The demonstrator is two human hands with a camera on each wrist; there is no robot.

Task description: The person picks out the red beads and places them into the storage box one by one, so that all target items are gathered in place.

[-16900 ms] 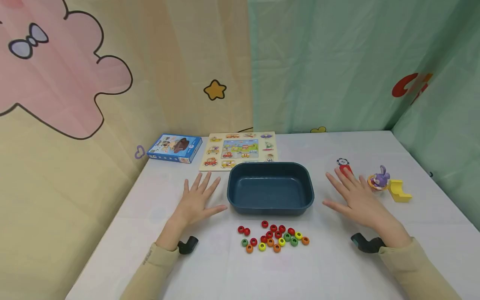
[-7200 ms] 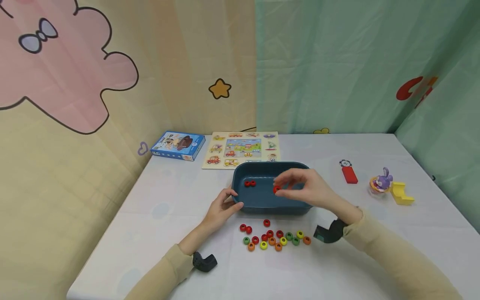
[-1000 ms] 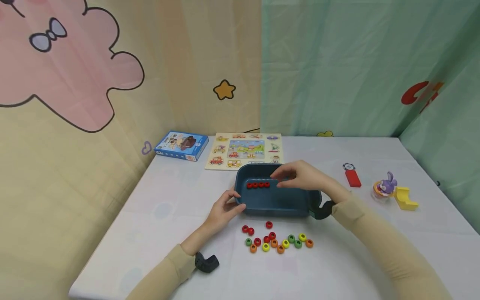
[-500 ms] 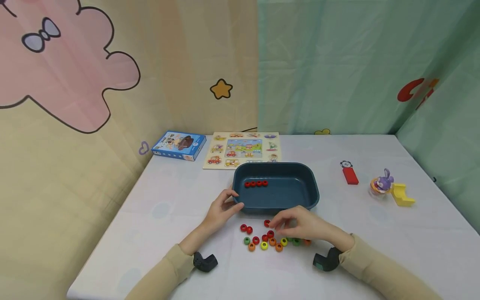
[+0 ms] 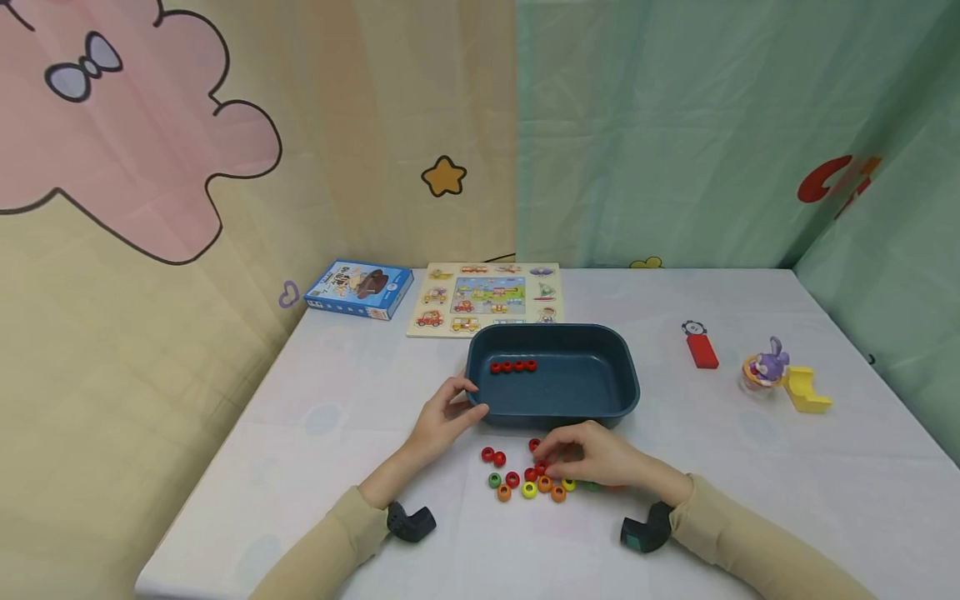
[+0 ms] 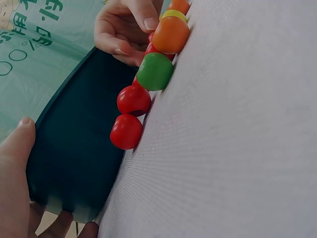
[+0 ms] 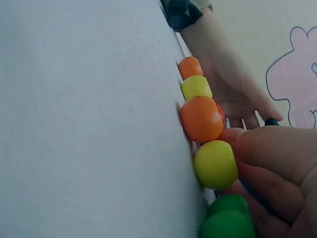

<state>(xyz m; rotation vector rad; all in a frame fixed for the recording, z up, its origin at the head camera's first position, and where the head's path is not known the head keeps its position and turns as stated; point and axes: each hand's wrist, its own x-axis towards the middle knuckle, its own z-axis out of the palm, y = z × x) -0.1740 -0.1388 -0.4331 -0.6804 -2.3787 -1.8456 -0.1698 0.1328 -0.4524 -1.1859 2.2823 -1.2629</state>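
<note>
My left hand (image 5: 441, 423) grips the left end of a dark blue tub (image 5: 573, 390), thumb at the front corner and fingers at the side. Inside the tub, several red beads (image 5: 519, 366) stand in a row near the back left. In front of it my right hand (image 5: 603, 458) reaches down into loose wooden beads, thumb and forefinger pinching a red bead (image 5: 542, 468). Around that hand lie orange beads (image 7: 200, 119), yellow beads (image 7: 216, 165) and green beads (image 7: 228, 218). Two red beads (image 6: 130, 116) sit apart, toward the left hand.
Behind the tub lies a wooden picture puzzle board (image 5: 487, 296), with a blue box (image 5: 358, 289) to its left. On the right are a red toy with a round face (image 5: 702, 350), a purple rabbit figure (image 5: 769, 364) and a yellow block (image 5: 806, 390).
My right hand has come from above the tub down to the beads in front and closed its fingertips at a red one. The left hand stays on the tub.
</note>
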